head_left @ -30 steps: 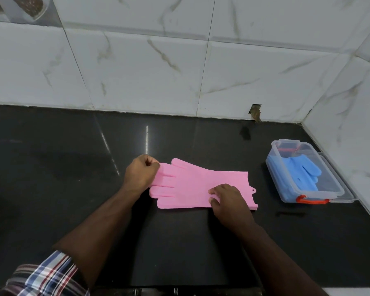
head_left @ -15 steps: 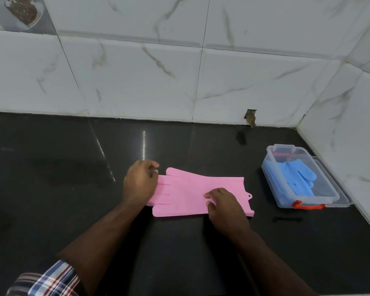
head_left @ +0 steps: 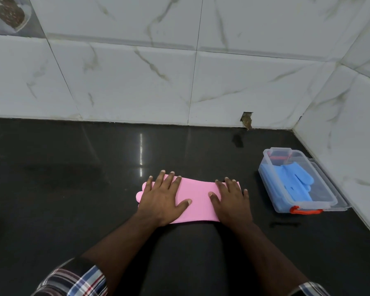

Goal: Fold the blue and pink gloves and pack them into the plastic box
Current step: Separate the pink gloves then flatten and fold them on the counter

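The pink glove [head_left: 198,201] lies flat on the black countertop [head_left: 73,189], fingers pointing left and cuff right. Both hands are open, palms down: the left hand [head_left: 162,196] presses the finger end, the right hand [head_left: 232,199] presses the cuff end; neither grips anything. The clear plastic box [head_left: 329,194] stands well apart to the right, against the tiled wall, open, with the blue glove [head_left: 295,184] already inside and what looks like its lid underneath or beside it. The step in hand appears to be flattening before the fold. To do it well, sweep trapped air outward, keep one palm anchoring the middle, then lift the finger end over onto the cuff and align the edges. Silicone-like material probably springs back, so hold the crease down until transfer.
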{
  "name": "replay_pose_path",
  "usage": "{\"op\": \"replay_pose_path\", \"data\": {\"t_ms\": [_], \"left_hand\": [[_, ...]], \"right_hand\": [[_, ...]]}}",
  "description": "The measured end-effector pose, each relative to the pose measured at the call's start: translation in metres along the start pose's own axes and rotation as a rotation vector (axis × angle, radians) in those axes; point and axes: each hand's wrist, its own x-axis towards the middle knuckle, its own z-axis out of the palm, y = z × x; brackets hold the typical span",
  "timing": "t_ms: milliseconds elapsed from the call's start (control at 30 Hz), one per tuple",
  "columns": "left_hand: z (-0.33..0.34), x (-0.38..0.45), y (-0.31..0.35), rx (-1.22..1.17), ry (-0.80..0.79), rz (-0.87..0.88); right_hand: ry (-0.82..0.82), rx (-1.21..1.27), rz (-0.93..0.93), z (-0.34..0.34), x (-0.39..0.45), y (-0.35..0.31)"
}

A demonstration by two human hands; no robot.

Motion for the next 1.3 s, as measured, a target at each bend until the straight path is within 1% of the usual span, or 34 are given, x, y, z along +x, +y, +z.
{"op": "replay_pose_path", "data": {"t_ms": [367, 500, 600, 733, 833, 900, 967, 1067, 1200, 1300], "left_hand": [[0.011, -0.002, -0.001, 0.010, -0.018, -0.016], [0.010, -0.001, 0.000, -0.006, -0.027, -0.017], [0.006, 0.000, 0.000, 0.018, -0.075, -0.023], [-0.007, 0.006, 0.006, 0.039, -0.150, -0.048], [-0.014, 0.012, 0.024, 0.108, -0.131, 0.017], [-0.011, 0.012, 0.041, 0.122, -0.168, 0.083], [-0.004, 0.013, 0.053, 0.118, -0.204, 0.095], [0.005, 0.011, 0.056, 0.131, -0.183, 0.070], [0.009, 0.010, 0.055, 0.118, -0.148, 0.069], [0.009, 0.010, 0.055, 0.127, -0.142, 0.073]], "right_hand": [[0.050, -0.016, -0.026, 0.010, -0.002, 0.007], [0.028, -0.024, -0.024, 0.009, -0.001, 0.005], [0.000, -0.001, -0.038, 0.003, 0.001, 0.004], [-0.035, 0.026, -0.050, -0.020, 0.015, 0.021], [-0.040, 0.004, -0.041, -0.037, 0.026, 0.038], [-0.062, 0.023, -0.068, -0.043, 0.033, 0.045], [-0.096, 0.190, -0.057, -0.049, 0.040, 0.048], [-0.120, 0.566, 0.049, -0.059, 0.043, 0.051], [-0.203, 0.788, 0.141, -0.057, 0.030, 0.063], [-0.232, 0.872, 0.136, -0.052, 0.016, 0.074]]}}
